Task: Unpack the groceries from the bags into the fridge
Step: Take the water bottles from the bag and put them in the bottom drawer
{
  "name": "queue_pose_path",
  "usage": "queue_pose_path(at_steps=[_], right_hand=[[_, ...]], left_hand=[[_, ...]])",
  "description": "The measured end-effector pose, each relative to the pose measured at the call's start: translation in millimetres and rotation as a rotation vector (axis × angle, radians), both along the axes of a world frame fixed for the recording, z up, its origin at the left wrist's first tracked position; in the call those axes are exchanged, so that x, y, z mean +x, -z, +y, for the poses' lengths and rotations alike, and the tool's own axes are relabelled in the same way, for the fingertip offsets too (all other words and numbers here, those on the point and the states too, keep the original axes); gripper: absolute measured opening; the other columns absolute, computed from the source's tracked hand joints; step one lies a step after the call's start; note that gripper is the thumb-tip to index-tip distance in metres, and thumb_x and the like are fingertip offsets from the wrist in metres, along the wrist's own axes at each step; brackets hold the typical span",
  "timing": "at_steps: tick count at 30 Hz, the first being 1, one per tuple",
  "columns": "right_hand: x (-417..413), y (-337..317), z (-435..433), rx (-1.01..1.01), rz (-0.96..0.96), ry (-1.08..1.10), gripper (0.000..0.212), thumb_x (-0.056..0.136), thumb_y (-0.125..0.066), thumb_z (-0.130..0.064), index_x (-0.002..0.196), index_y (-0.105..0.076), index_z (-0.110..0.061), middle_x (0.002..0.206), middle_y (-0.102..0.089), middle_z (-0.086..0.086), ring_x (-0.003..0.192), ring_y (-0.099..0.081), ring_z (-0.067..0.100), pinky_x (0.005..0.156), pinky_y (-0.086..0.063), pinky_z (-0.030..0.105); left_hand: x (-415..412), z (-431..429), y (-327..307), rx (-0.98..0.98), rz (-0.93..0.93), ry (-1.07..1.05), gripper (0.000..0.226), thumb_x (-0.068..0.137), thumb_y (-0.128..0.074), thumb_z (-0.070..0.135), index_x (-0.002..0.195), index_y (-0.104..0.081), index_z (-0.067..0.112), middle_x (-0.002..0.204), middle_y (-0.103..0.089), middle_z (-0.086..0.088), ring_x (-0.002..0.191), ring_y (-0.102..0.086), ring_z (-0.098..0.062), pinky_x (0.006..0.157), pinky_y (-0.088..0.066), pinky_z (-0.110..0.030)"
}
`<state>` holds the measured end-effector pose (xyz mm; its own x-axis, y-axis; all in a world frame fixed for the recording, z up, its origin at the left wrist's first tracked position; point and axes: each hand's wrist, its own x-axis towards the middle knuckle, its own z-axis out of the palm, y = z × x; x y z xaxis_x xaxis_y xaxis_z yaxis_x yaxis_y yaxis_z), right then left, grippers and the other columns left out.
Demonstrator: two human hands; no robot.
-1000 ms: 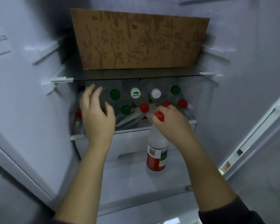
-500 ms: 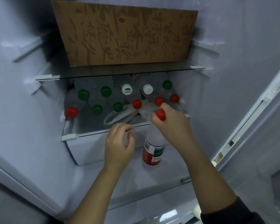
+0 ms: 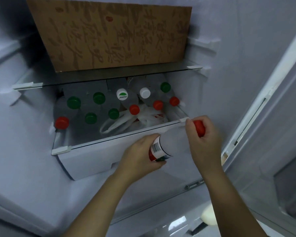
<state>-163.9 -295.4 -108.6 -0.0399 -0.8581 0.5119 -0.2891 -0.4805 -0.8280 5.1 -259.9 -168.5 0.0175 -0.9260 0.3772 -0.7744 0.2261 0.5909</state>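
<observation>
Bottle now lies tilted across both hands in the lower centre of the frame. Its red cap is up and to the right, its labelled base down and to the left. It is off the fridge floor, in front of the white drawer and just below the front rim of the middle shelf.

A second ago it stood upright under the right hand alone, while the left hand was up among the shelved bottles. The left hand then drew back.

Hands:
- Left hand: fingers curled under and round the labelled base.
- Right hand: wrapped round the neck at the cap.

We read the change as a regrip, with the bottle turned off the vertical so it can go onto the shelf. That step is not yet done.

Shelf notes: the caps crowd the back and the left. A loose plastic bag lies at the front centre, where we judge the bottle would enter. It may need shifting. A cardboard sheet stands on the shelf above.
</observation>
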Motion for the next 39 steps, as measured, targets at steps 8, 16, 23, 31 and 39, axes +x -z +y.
queue_pose_path(at_steps=[8,16,23,31,39], right_hand=[[-15,-12,4,-0.114,-0.268,0.179,0.015,0.090,-0.053,-0.032,0.079,-0.058,-0.024,0.064,-0.052,-0.011,0.059,-0.051,-0.001,0.056,-0.040,0.011],[-33,4,23,0.220,-0.428,-0.042,0.015,0.098,-0.055,-0.025,0.109,-0.066,-0.026,0.052,-0.057,0.004,0.039,-0.047,0.018,0.040,-0.038,0.024],[-27,21,34,0.354,-0.711,-0.111,0.035,0.102,-0.046,-0.016,0.135,-0.055,-0.025,0.068,-0.068,0.020,0.045,-0.058,0.021,0.046,-0.050,0.030],[-19,19,28,0.317,-0.824,-0.046,0.036,0.103,-0.043,-0.015,0.136,-0.052,-0.025,0.071,-0.071,0.019,0.051,-0.065,0.023,0.052,-0.056,0.030],[0,15,11,0.322,-0.846,-0.045,0.035,0.103,-0.043,-0.018,0.136,-0.050,-0.027,0.074,-0.071,0.019,0.057,-0.068,0.026,0.056,-0.057,0.031]], left_hand=[[13,-26,-73,-0.333,-0.419,0.164,0.069,0.066,-0.083,0.036,0.128,-0.057,0.020,0.112,-0.065,0.001,0.097,-0.061,-0.020,0.079,-0.052,-0.038],[10,-74,-97,-0.496,-0.536,0.366,0.059,0.073,-0.081,0.021,0.128,-0.059,0.017,0.124,-0.062,-0.002,0.114,-0.054,-0.020,0.108,-0.034,-0.041],[-1,-113,-89,-0.380,-0.625,0.406,0.074,0.078,-0.074,0.033,0.144,-0.043,0.019,0.146,-0.045,-0.003,0.135,-0.041,-0.020,0.117,-0.024,-0.047],[30,-169,-116,-0.027,-0.546,0.053,0.081,0.082,-0.070,0.031,0.150,-0.029,0.014,0.150,-0.037,-0.012,0.133,-0.040,-0.032,0.103,-0.039,-0.038],[31,-205,-124,0.021,-0.649,0.079,0.038,0.082,-0.068,0.025,0.117,-0.058,0.015,0.122,-0.060,-0.011,0.106,-0.056,-0.030,0.087,-0.044,-0.032]])
